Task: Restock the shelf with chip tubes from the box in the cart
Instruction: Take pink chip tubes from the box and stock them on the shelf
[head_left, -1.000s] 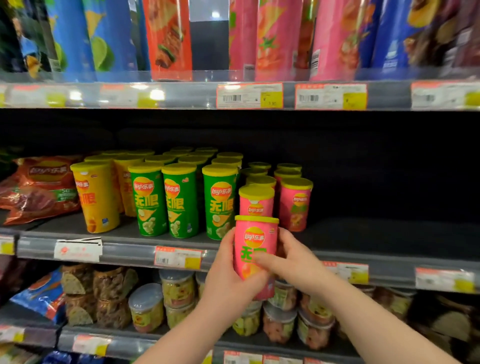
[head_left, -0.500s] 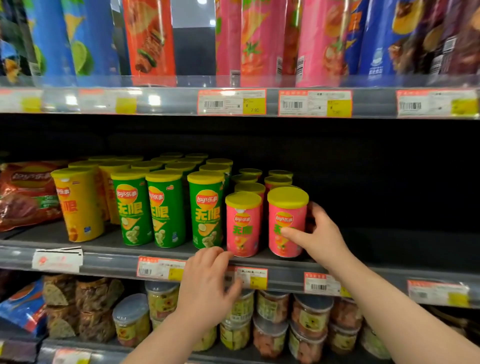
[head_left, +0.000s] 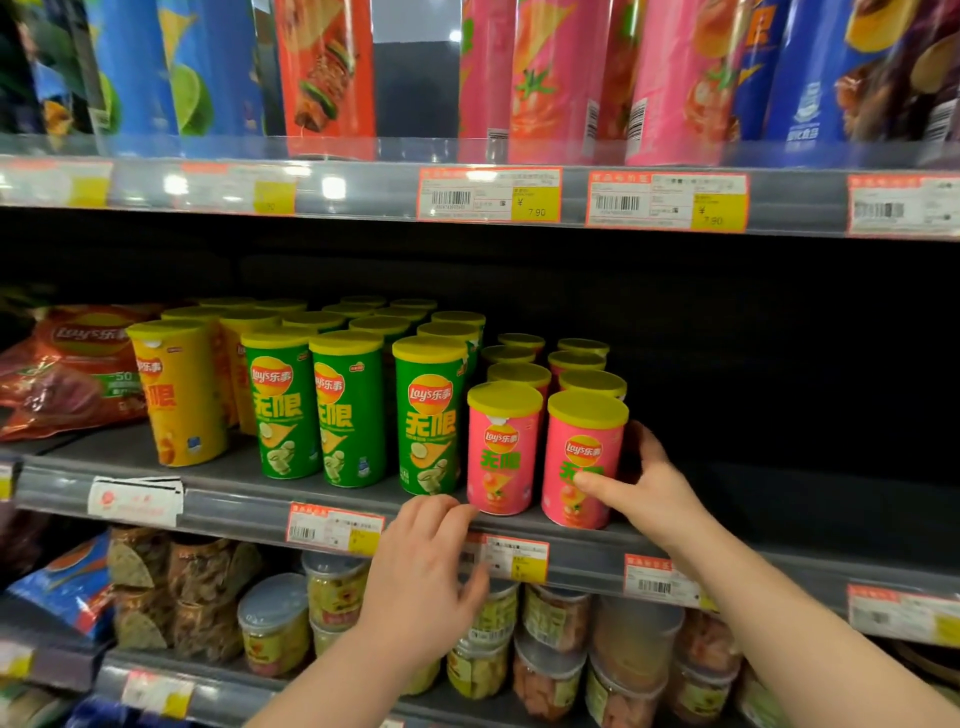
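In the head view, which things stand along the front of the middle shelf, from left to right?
Red chip bag, yellow tube, three green tubes, pink tube, second pink tube, right hand.

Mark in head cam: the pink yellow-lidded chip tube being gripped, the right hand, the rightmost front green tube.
pink yellow-lidded chip tube (head_left: 581, 448): head view, front logo.
right hand (head_left: 655, 491): head view, back of hand.
green yellow-lidded chip tube (head_left: 429, 415): head view, front label.

upper tubes cropped, price tags blurred
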